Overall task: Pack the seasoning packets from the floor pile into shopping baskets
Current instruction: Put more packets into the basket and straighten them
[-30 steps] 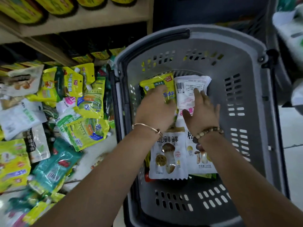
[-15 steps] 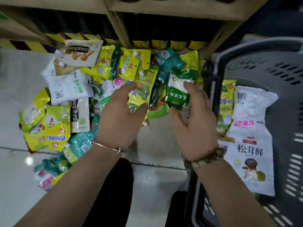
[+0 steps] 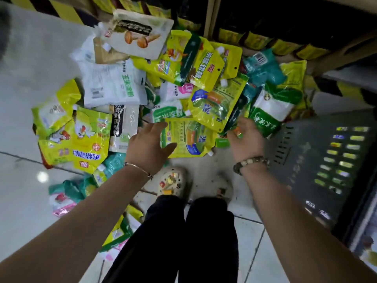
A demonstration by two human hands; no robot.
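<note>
Pale tiled shop floor (image 3: 30, 201) at the foot of shelving with a yellow-and-black striped base (image 3: 265, 43).

Pile of seasoning packets (image 3: 114, 86) is spread over the tiles in front of the person, overlapping, mostly flat. The packet at its near edge is a yellow-green spouted pouch (image 3: 189, 137), lying face up, its longer side roughly across the view and its spout corner toward the person's feet.

Left hand (image 3: 149, 146): fingers spread and fairly straight, index above and thumb below the pouch's left edge, bracketing it. No closed pinch is visible, and contact is probable but not certain.

Right hand (image 3: 247, 141): at the low end of a narrow dark green packet (image 3: 234, 115), just beside a green-and-white packet (image 3: 273, 107). Fingertips are motion-blurred, so I cannot tell whether they hold anything.

Grey shopping basket (image 3: 318, 129) stands on the floor directly right of the right hand.

Judgement: the pouch lies immediately right of the left hand, which is the nearer one. Closing the thumb under that edge should lift it, then carry it rightward across the body to the basket.
</note>
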